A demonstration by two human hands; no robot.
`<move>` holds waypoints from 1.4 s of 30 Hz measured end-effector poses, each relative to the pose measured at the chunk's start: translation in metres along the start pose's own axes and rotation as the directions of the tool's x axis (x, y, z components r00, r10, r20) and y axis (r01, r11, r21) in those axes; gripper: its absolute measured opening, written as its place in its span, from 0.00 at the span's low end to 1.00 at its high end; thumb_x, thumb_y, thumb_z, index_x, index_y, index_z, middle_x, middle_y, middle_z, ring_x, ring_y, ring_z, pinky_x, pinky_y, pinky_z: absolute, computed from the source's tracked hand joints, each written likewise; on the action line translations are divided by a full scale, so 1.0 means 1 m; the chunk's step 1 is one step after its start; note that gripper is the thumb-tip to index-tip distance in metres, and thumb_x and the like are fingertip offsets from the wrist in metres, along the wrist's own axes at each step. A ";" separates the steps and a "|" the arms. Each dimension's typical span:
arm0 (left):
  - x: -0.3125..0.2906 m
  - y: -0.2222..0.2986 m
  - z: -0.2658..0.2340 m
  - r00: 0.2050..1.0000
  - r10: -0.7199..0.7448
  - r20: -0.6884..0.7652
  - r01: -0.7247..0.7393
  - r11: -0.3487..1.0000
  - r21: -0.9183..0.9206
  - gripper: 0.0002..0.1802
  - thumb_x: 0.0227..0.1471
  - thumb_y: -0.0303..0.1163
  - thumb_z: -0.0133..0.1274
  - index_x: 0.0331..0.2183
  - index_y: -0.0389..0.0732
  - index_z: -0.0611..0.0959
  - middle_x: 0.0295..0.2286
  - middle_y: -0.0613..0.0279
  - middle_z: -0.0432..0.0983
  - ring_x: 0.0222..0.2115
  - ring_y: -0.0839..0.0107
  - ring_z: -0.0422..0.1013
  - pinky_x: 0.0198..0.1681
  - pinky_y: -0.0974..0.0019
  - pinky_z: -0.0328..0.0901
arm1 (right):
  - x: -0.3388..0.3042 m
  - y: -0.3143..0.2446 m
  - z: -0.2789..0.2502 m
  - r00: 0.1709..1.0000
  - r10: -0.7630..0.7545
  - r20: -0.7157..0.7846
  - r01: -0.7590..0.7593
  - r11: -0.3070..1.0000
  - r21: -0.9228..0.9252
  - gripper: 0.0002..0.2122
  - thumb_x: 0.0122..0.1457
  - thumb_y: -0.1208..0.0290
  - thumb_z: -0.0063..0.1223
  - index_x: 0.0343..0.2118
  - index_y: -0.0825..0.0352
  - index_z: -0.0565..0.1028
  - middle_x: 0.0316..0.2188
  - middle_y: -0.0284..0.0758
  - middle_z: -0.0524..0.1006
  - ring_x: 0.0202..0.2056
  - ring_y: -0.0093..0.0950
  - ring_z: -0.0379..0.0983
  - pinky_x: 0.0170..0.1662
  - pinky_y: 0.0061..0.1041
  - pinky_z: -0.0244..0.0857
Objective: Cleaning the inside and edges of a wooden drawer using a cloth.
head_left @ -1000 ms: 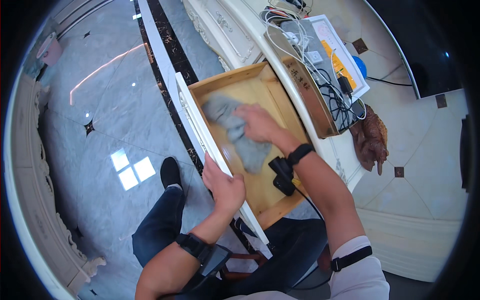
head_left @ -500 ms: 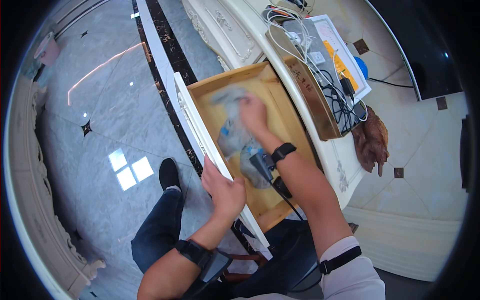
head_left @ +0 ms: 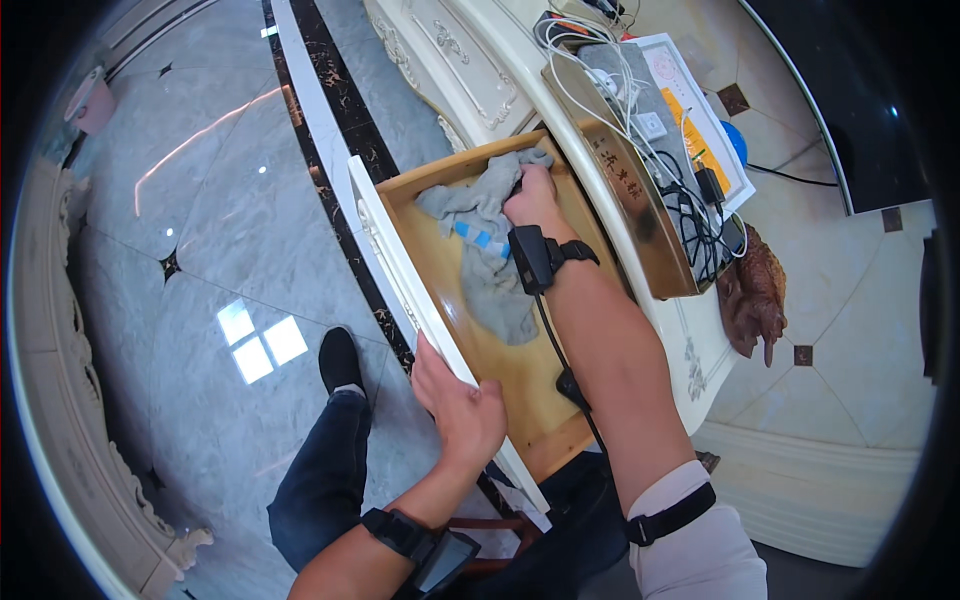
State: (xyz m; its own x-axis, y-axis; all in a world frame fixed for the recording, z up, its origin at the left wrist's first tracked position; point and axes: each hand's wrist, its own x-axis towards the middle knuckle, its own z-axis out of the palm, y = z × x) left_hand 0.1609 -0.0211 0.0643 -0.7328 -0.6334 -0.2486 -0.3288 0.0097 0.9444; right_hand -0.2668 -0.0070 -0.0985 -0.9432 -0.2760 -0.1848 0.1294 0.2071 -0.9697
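A wooden drawer (head_left: 540, 405) with a white carved front stands pulled out of the white cabinet. Inside it lies a crumpled grey cloth (head_left: 492, 290) with a band of blue patches. My right hand (head_left: 536, 198) is closed on the cloth near the drawer's inner far corner; its fingertips are partly hidden in the folds. A black device on that wrist hangs over the cloth, its cable running back along the forearm. My left hand (head_left: 460, 405) grips the top edge of the white drawer front (head_left: 385, 265), fingers outside and thumb toward the inside.
On the cabinet top (head_left: 690, 350) stands a long brown box (head_left: 640, 215) holding tangled cables and chargers. Beside it are a white-edged tray (head_left: 735, 170) and a brown carved figure (head_left: 758, 295). A dark screen (head_left: 850, 100) stands at the right. A pink bin (head_left: 92, 100) is far left.
My right hand has moved away from me and to the right, into the drawer's corner, drawing the cloth's upper part along. The left hand stays on the drawer front.
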 end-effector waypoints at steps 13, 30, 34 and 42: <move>0.001 -0.016 -0.028 0.990 -0.092 -0.105 0.103 0.990 0.096 0.53 0.43 0.23 0.54 0.67 0.28 0.46 0.62 0.32 0.51 0.65 0.38 0.44 0.69 0.46 0.35 | -0.186 -0.084 0.081 0.961 0.260 -0.098 -0.196 0.885 0.422 0.05 0.63 0.73 0.49 0.40 0.65 0.74 0.28 0.33 0.74 0.25 0.25 0.68 0.29 0.25 0.67; -0.004 -0.022 -0.033 0.990 -0.065 -0.128 0.082 0.987 0.137 0.54 0.42 0.23 0.54 0.67 0.29 0.46 0.61 0.31 0.51 0.64 0.38 0.45 0.69 0.44 0.35 | -0.120 -0.070 0.106 0.984 0.136 -0.111 -0.044 0.803 0.595 0.09 0.57 0.79 0.54 0.42 0.69 0.76 0.36 0.40 0.79 0.37 0.33 0.76 0.43 0.35 0.72; 0.001 -0.014 -0.027 0.996 -0.031 -0.088 0.040 0.994 0.097 0.54 0.42 0.24 0.54 0.67 0.29 0.46 0.61 0.32 0.51 0.64 0.38 0.46 0.68 0.45 0.36 | -0.130 -0.069 0.075 0.969 0.095 -0.227 0.014 0.898 0.439 0.10 0.56 0.77 0.51 0.40 0.70 0.77 0.34 0.40 0.80 0.36 0.35 0.78 0.42 0.37 0.73; 0.001 -0.018 -0.033 0.986 -0.160 -0.055 0.160 0.987 0.007 0.54 0.43 0.23 0.54 0.68 0.35 0.47 0.61 0.37 0.53 0.63 0.40 0.50 0.68 0.47 0.41 | -0.127 -0.074 0.132 0.969 0.008 -0.246 -0.094 0.936 -0.340 0.14 0.50 0.71 0.51 0.35 0.77 0.78 0.35 0.54 0.81 0.37 0.44 0.80 0.41 0.41 0.71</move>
State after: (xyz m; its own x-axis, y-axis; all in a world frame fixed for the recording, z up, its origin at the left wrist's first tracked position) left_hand 0.1864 -0.0476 0.0540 -0.6373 -0.6681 -0.3841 -0.4462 -0.0865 0.8908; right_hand -0.1160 -0.1115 -0.0239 -0.9885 -0.0347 -0.1471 0.1055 0.5385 -0.8360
